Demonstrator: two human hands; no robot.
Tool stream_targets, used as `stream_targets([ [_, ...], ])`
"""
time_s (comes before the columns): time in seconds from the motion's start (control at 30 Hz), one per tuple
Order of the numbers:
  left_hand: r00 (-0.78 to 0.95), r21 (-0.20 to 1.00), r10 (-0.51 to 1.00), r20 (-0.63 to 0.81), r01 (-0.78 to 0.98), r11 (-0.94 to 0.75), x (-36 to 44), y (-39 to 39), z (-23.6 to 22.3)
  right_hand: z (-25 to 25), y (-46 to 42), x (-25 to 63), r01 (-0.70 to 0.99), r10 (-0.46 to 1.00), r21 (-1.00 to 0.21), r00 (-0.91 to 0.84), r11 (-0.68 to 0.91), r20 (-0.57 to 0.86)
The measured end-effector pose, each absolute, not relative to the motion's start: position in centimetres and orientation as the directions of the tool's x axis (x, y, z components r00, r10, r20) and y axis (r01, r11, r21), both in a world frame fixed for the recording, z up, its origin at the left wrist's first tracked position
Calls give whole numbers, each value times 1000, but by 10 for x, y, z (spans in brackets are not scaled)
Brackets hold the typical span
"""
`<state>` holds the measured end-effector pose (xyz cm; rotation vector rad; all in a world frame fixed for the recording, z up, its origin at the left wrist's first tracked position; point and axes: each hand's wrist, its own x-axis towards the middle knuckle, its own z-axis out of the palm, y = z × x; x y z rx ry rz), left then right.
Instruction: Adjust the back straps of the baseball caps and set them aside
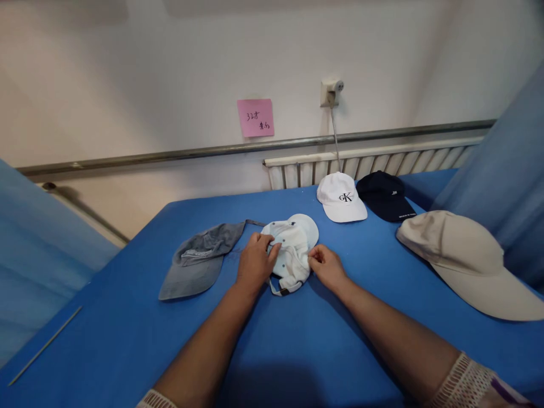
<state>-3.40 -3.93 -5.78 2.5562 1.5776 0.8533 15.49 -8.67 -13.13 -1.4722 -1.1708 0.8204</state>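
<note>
A pale blue baseball cap (291, 249) lies in the middle of the blue-covered surface, its brim pointing away from me and its strap with a dark buckle towards me. My left hand (256, 258) is at the cap's left side, thumb and fingers bent and gripping its fabric. On the opposite side my right hand (326, 265) pinches the cap's edge between thumb and fingertips. Just left of my left hand lies a grey-blue cap (199, 258) with light lettering, its strap stretched out towards the pale cap.
A white cap (342, 198) and a black cap (385, 195) sit at the back right, with a large beige cap (463, 255) nearer. A thin stick (45, 345) lies front left. Behind are a metal rail (204, 152), a radiator (382, 161) and a plugged-in cable (335, 133). Curtains (497, 164) hang at the sides.
</note>
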Motion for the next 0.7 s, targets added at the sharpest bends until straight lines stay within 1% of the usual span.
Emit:
stream_targets([
  [0.1, 352, 326, 844, 404, 807, -493, -37, -42, -59, -133, -87, 155, 269, 957, -963, 276, 6, 83],
  [0.27, 380, 308, 825, 419, 795, -523, -37, -50, -59, -129, -88, 160, 374, 945, -927, 303, -2, 121],
  [0.4, 393, 320, 831, 393, 789, -524, -37, -56, -58, -128, -85, 162, 380, 930, -925, 347, -24, 119],
  [0.5, 402, 336, 826, 395, 774, -537, -37, -59, -58, -129, -80, 160, 394, 928, -919, 350, -23, 127],
  [0.57, 409, 329, 813, 415, 766, -553, -37, -60, -58, -131, -76, 157, 409, 930, -912, 342, -23, 131],
  [0.7, 436, 270, 789, 434, 772, -575, -38, -57, -58, -131, -70, 153, 408, 931, -912, 347, -41, 113],
])
